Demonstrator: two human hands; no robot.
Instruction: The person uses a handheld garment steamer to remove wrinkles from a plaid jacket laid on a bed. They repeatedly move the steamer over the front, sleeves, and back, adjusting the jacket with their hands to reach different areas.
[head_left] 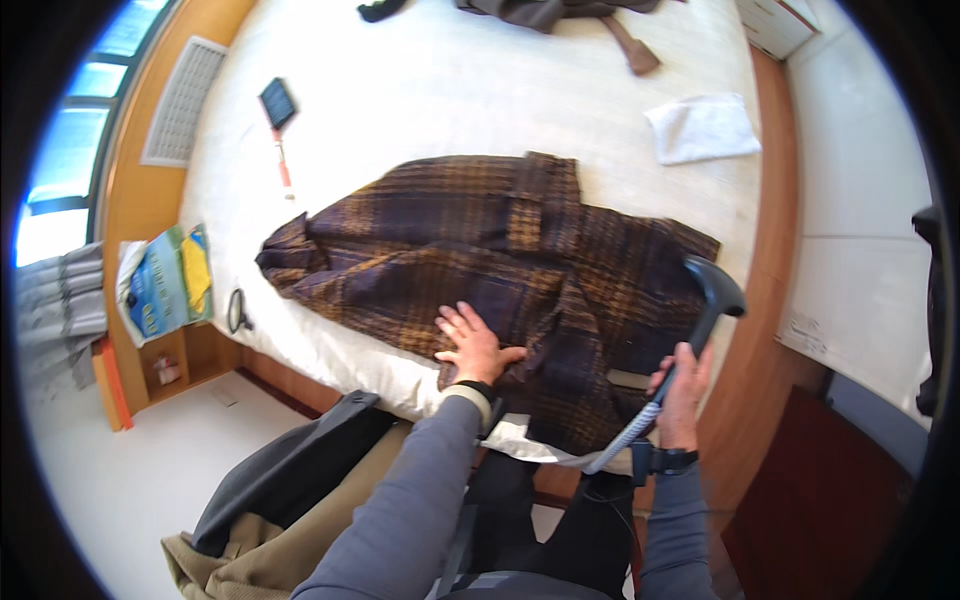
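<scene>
A dark plaid coat (430,210) in navy and brown lies spread across the white bed, its near edge reaching the side closest to me. My left hand (473,345) presses on the cloth with fingers spread and holds nothing. In my right hand (684,390) is the handle of a black garment steamer (712,295). Its head is over the coat's right end; whether it touches the cloth I cannot tell. A grey ribbed hose (625,438) runs down from the handle.
On the white bed (350,100) lie a tool with a dark rectangular head (279,103), a folded white cloth (704,129), dark clothing (545,10) and a black-rimmed round object (237,311). A colourful bag (165,280) stands left. Grey and tan garments (290,490) hang nearby.
</scene>
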